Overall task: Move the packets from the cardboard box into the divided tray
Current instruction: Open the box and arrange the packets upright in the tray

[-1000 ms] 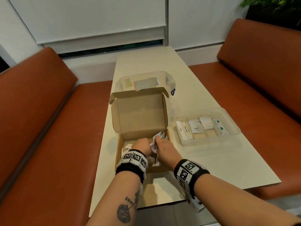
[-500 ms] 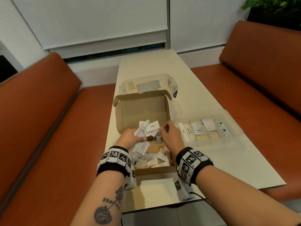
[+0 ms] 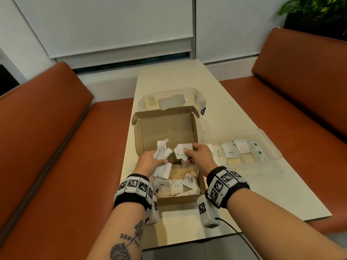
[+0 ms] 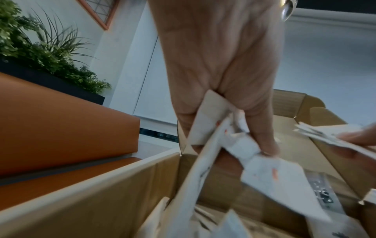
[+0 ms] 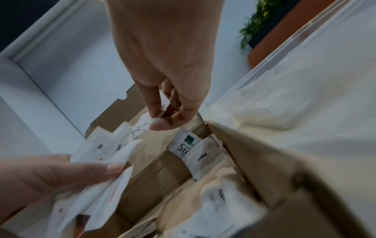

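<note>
Small white paper packets fill the open brown cardboard box, loose across its floor, some printed in red, some in black, one with a green mark by the right wall. Two bunches are lifted above the box. The left hand grips a fanned handful of white packets, fingers curled round them and thumb pressing on top. The right hand pinches a smaller cluster of white packets between thumb and fingertips, just beside the left bunch; whether the two bunches touch cannot be told. The box's lid stands upright behind them.

To the right of the box, just beside it on the pale cream surface, lies the clear plastic divided tray, with packets already lying in its compartments: slim white sticks at the left, square white sachets in the middle, green-marked ones at the right. Behind the box sits a clear plastic lidded container. Both wrists wear black bands with black-and-white square markers. Orange-brown upholstered benches flank the surface, and a green plant stands at the far right.
</note>
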A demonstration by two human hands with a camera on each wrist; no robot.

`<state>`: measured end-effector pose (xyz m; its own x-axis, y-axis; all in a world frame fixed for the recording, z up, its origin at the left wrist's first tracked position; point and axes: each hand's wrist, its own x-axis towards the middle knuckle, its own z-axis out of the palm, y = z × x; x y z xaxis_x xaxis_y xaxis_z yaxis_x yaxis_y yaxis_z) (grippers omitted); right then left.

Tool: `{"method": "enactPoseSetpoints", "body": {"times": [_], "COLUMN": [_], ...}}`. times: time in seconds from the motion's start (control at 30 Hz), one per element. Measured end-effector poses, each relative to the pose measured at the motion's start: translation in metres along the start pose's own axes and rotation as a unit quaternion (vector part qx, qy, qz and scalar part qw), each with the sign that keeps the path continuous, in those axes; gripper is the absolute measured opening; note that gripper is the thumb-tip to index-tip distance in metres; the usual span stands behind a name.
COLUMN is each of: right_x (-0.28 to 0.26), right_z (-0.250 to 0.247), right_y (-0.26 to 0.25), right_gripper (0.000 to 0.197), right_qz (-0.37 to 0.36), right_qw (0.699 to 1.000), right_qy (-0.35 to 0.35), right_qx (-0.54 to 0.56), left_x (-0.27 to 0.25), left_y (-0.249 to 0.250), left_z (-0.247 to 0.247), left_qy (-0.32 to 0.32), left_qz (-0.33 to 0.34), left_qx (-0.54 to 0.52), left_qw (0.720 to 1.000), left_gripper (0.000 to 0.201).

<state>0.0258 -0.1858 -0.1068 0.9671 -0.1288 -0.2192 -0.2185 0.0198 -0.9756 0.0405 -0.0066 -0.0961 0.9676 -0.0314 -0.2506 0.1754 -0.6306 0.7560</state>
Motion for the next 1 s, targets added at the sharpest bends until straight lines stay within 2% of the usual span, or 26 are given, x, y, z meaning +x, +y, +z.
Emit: {"method": "enactPoseSetpoints", "body": {"times": [0.03, 0.13, 0.23, 0.37, 0.53, 0.63, 0.77, 0.93, 1.0], "right_x": [0.001, 0.0, -0.002, 0.001, 0.007, 0.009, 0.009, 0.012, 0.014], "right_z": [-0.002, -0.003, 0.005, 0.011, 0.002, -0.007, -0.013, -0.025, -0.03], "right_y": [0.0, -0.001, -0.002, -0.002, -0.003, -0.006, -0.014, -0.022, -0.025], "right_gripper": [0.016, 0.014, 0.011, 0.019, 0.01, 0.013, 0.014, 0.015, 0.023], "right_qz": [0.002, 0.013, 0.012, 0.021, -0.005, -0.011, -0.046, -0.073, -0.077], "right_qw": [1.0, 0.998, 0.996, 0.997, 0.999, 0.999, 0.997, 0.996, 0.996], "right_qy": [-0.003, -0.055, -0.088, -0.073, -0.037, -0.045, -0.064, -0.049, -0.036], "right_qx": [0.008, 0.009, -0.017, 0.02, -0.006, 0.016, 0.014, -0.003, -0.016], "left_x": [0.001, 0.004, 0.007, 0.011, 0.012, 0.011, 0.009, 0.002, 0.003], "left_y": [0.0, 0.004, 0.014, 0.02, 0.008, 0.009, 0.022, 0.04, 0.043], "left_z": [0.0, 0.003, 0.012, 0.027, 0.038, 0.039, 0.044, 0.049, 0.05], "left_qy": [0.011, 0.051, 0.067, 0.069, 0.099, 0.082, 0.042, -0.074, -0.105], "left_qz": [0.004, -0.005, -0.019, -0.055, -0.087, -0.082, -0.057, -0.04, -0.04], "left_qx": [-0.028, -0.153, -0.245, -0.341, -0.387, -0.433, -0.42, -0.479, -0.466], "left_qw": [1.0, 0.987, 0.967, 0.936, 0.913, 0.894, 0.905, 0.874, 0.878], "left_gripper": [0.015, 0.028, 0.029, 0.025, 0.015, 0.024, 0.027, 0.022, 0.024]}}
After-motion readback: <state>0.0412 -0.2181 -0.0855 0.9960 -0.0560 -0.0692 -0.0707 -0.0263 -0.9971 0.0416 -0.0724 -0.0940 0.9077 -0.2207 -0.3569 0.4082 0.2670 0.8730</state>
